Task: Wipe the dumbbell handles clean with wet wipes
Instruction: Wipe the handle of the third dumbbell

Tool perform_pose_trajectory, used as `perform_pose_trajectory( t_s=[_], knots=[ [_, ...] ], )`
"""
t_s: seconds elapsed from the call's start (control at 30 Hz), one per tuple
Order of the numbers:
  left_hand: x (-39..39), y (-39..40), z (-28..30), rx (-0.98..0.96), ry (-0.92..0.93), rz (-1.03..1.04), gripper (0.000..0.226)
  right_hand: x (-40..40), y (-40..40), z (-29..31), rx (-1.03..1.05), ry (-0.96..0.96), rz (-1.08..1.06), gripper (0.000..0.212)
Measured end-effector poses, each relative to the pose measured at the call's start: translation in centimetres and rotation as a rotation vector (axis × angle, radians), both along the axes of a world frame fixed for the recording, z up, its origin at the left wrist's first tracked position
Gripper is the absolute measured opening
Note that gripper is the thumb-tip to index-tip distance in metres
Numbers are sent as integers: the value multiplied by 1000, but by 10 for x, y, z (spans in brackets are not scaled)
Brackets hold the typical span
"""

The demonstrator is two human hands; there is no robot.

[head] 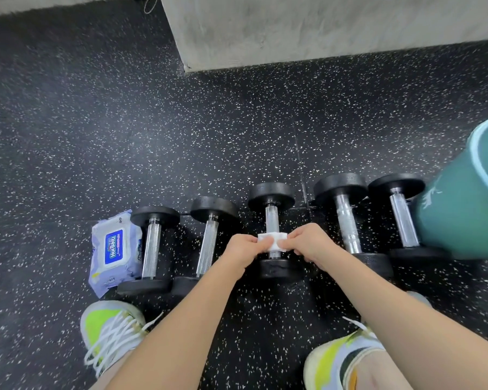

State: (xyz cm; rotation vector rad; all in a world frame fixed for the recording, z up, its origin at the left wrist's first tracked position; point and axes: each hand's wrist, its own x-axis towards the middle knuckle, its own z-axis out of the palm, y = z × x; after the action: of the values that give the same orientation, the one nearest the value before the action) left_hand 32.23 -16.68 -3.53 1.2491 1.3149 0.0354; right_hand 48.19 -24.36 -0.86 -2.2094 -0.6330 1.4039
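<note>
On speckled rubber flooring, the left hand and right hand both pinch a wet wipe wrapped round the middle dumbbell's handle between them, which probably wants snug end-to-end strokes.

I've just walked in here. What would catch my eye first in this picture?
Probably the two hands at the centre, the left hand and the right hand, holding a white wipe around the middle dumbbell's handle. Next, the purple wipes pack at the row's left end and the green bucket at the right.
</note>
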Motion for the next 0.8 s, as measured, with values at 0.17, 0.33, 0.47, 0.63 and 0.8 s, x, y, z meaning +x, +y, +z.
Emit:
perform_pose_trajectory(
  t_s=[0.17, 0.33, 0.47, 0.63, 0.8],
  knots=[
    [-12, -4, 0, -58, -11, -102, 39, -4, -9, 9, -44, -16, 134, 29],
    [-13, 1, 1, -87, 3, -126, 38, -4, -10, 18, -44, 5, 179, 16],
    [-12, -2, -2, -47, -69, -52, 26, -4, -16, 5, 41, 89, 75, 20],
    [-5, -5, -6, -34, -135, 119, 18, -17, -11, -12, 194, 173, -142, 36],
    [9, 5, -4, 26, -184, 263, 21, -24, 11, -17, 273, 249, -363, 12]
  ],
)
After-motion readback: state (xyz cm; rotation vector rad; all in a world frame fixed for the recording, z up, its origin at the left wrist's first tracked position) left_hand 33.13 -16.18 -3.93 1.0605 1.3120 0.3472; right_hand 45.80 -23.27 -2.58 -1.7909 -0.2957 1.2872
